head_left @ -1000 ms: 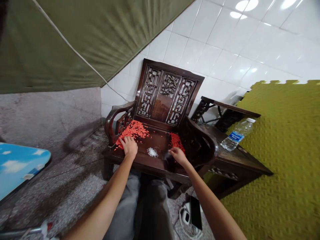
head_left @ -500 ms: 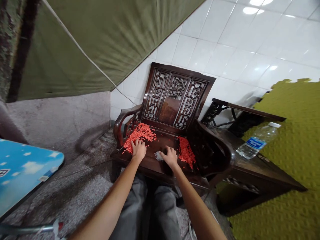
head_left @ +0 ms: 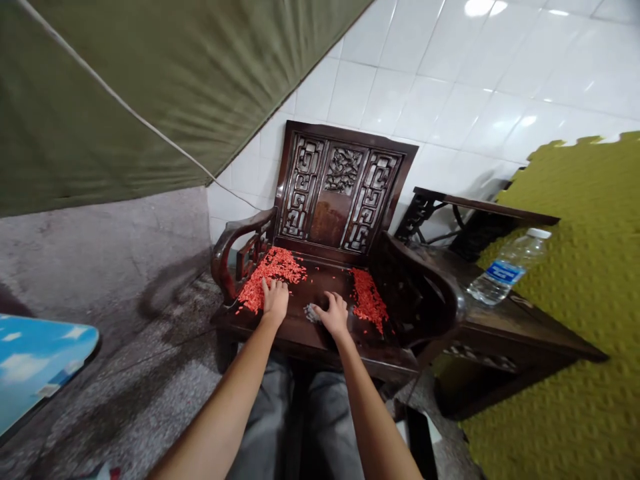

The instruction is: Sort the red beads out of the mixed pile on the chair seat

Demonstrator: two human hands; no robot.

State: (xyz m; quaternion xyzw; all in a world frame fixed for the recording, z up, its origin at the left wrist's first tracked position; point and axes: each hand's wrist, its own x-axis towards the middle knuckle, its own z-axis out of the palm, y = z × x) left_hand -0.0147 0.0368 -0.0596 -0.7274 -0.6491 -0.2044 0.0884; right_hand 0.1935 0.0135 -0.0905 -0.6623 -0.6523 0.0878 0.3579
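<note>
A dark carved wooden armchair [head_left: 325, 272] stands before me, with small red pieces strewn over its seat. The larger red heap [head_left: 275, 267] covers the seat's left side, and a narrower red heap [head_left: 367, 299] runs along the right. My left hand [head_left: 275, 301] rests at the lower right edge of the larger heap, thumb apart and fingers loosely bent. Between my hands lies a small pile of grey pieces [head_left: 311, 313]. The thumb of my right hand [head_left: 336, 313] reaches to this grey pile, its fingers bent and apart. Whatever lies under either palm is hidden.
A clear water bottle [head_left: 507, 270] with a blue label stands on a dark wooden side table [head_left: 530, 327] to the right. Yellow foam mats [head_left: 590, 233] lean behind it. A blue cloud-patterned tabletop [head_left: 45, 360] juts in at left; green cloth [head_left: 165, 80] hangs above.
The view has shifted slightly, so the chair sits a little further left. My right hand has moved slightly beside the grey pile. My left hand stays by the red heap.
</note>
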